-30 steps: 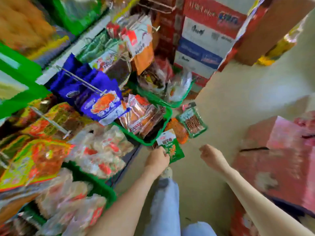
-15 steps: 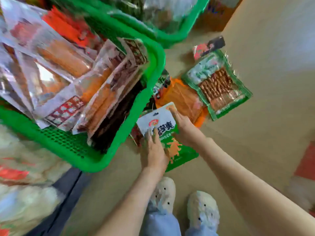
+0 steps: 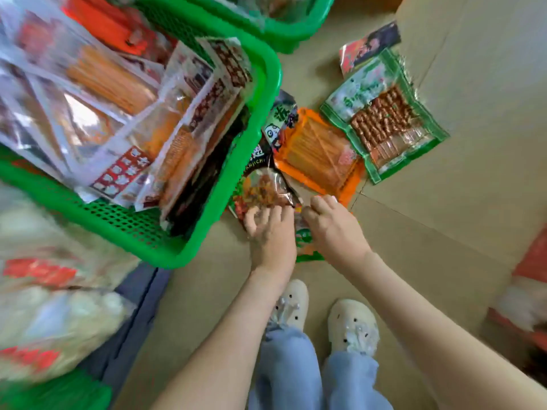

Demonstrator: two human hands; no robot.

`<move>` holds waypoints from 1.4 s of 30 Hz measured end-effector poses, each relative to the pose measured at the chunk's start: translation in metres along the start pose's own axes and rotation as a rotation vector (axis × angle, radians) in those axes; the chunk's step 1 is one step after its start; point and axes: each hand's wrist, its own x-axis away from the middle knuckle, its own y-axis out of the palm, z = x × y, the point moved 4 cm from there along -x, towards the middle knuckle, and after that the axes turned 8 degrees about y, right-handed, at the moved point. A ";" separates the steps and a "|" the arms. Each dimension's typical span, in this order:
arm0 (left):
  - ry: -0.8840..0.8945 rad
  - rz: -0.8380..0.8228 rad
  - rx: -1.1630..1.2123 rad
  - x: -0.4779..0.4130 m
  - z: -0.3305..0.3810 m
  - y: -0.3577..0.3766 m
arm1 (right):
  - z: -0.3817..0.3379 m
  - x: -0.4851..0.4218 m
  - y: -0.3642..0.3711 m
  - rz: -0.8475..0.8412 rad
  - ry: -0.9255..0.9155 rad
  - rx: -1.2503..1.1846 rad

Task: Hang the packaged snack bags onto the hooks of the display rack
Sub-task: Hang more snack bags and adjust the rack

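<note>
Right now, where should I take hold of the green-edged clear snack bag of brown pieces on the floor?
The green-edged clear snack bag lies flat, with the orange snack bag crowding its left edge. Pinch its thin sealed right edge, coming from the bare tan floor on that side.

Bare forearms lead to the left hand (image 3: 270,232) and right hand (image 3: 334,229). Behind the fingers (image 3: 254,216), toward the body, loose light-blue jeans (image 3: 290,371) cover both legs. The hems bunch over a left shoe (image 3: 291,301) and a right shoe (image 3: 353,327). Both are cream clogs with rounded toes, dark round holes and small pale charms.
</note>
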 end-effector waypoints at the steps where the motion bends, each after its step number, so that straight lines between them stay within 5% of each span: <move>1: 0.046 0.009 0.005 0.005 0.012 -0.029 | -0.007 0.016 -0.027 0.008 0.009 -0.014; 11: 0.215 0.095 0.068 0.079 0.086 -0.368 | -0.144 0.091 -0.350 0.207 -0.279 0.220; 18: -0.109 0.193 -0.021 0.191 0.071 -0.563 | -0.302 0.129 -0.491 0.339 -0.621 0.166; 25: -0.351 0.437 -0.168 0.354 0.002 -0.664 | -0.487 0.190 -0.522 0.241 -0.951 0.143; 32: -0.710 0.549 -0.262 0.572 -0.059 -0.711 | -0.682 0.307 -0.490 0.399 -1.216 0.034; 42: -1.106 0.546 -0.185 0.832 -0.131 -0.738 | -0.905 0.471 -0.415 -0.141 -1.250 -0.008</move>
